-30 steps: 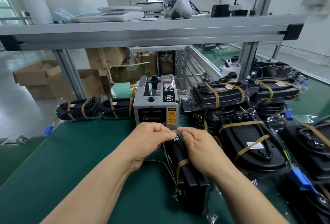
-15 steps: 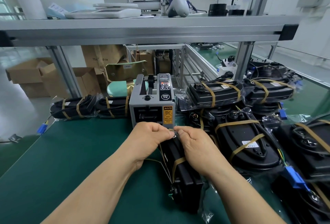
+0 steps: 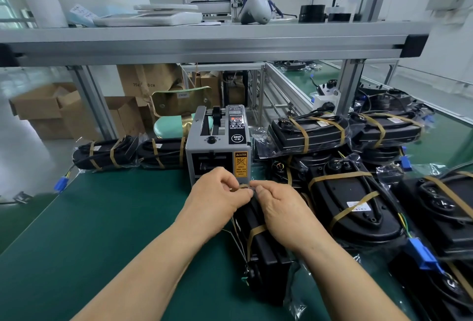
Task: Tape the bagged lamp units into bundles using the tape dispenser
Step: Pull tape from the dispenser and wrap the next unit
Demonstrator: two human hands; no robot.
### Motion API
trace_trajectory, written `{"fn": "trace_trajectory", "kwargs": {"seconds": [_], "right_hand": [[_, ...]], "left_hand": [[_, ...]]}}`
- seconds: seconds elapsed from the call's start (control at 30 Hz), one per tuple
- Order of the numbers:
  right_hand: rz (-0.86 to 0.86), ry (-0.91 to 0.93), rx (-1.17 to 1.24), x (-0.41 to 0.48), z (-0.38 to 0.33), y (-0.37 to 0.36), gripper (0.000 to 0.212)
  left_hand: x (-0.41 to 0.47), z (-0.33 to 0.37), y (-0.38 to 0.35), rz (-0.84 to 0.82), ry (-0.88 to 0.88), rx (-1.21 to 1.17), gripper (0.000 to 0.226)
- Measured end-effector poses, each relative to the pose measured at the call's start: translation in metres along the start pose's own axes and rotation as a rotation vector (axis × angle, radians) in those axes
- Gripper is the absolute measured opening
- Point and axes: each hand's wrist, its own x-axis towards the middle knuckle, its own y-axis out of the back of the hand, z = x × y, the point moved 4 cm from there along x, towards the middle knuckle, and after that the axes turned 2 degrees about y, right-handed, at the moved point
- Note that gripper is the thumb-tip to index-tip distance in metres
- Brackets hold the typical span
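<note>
Both hands meet at the far end of the bagged lamp unit (image 3: 263,251), which lies lengthwise on the green mat (image 3: 115,231) directly under the wrists, its far end touching or nearly touching the front of the tape dispenser (image 3: 217,146). The left hand (image 3: 217,194) and the right hand (image 3: 279,210) have their fingertips curled in tight, knuckle to knuckle, pinching what looks like a short tape strip (image 3: 243,187) on top of the unit. Working this close to the dispenser's outlet probably keeps a fresh strip within a finger's reach, and the right palm resting on the unit likely steadies it while the strip is pressed down. One tan band (image 3: 256,231) already wraps the unit just below the right hand, so the strip in the fingers is probably the second binding. Finished bundles (image 3: 355,208) are heaped to the right of the right hand, each crossed by tan bands, while two more bundles (image 3: 107,152) lie beyond the left hand beside the dispenser. As for containers, each lamp unit sits inside a clear plastic bag (image 3: 294,305), its wiring tucked in, though a blue connector (image 3: 422,256) sticks out of one to the right. Open cardboard boxes (image 3: 43,108) stand far beyond the left hand, off the bench; their contents cannot be made out.
</note>
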Motion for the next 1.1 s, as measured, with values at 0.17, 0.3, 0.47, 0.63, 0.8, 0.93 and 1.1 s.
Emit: {"fn": "trace_trajectory", "kwargs": {"seconds": [0.17,0.3,0.47,0.63,0.8,0.93,1.1], "right_hand": [[-0.023,-0.028,-0.022,0.001,0.002,-0.003,0.035],[-0.019,-0.036,-0.014,0.0,0.002,0.0,0.035],[-0.012,-0.052,0.005,0.001,0.002,0.003,0.034],[-0.033,-0.049,-0.053,-0.002,-0.001,0.002,0.03],[-0.083,-0.076,-0.05,0.001,0.002,0.0,0.046],[-0.109,-0.142,-0.202,0.001,0.001,0.002,0.085],[-0.235,-0.137,-0.41,0.006,-0.006,0.007,0.026]], "left_hand": [[0.001,-0.004,-0.005,0.058,0.056,-0.125,0.024],[0.006,-0.006,-0.002,0.007,0.046,-0.172,0.021],[0.009,-0.003,0.003,-0.17,0.033,-0.157,0.016],[0.013,0.0,0.006,-0.239,0.118,-0.164,0.02],[0.005,-0.004,-0.005,-0.072,0.219,-0.338,0.018],[-0.009,-0.001,-0.01,0.034,0.169,-0.383,0.017],[-0.036,-0.015,0.004,0.069,0.089,-0.329,0.013]]}}
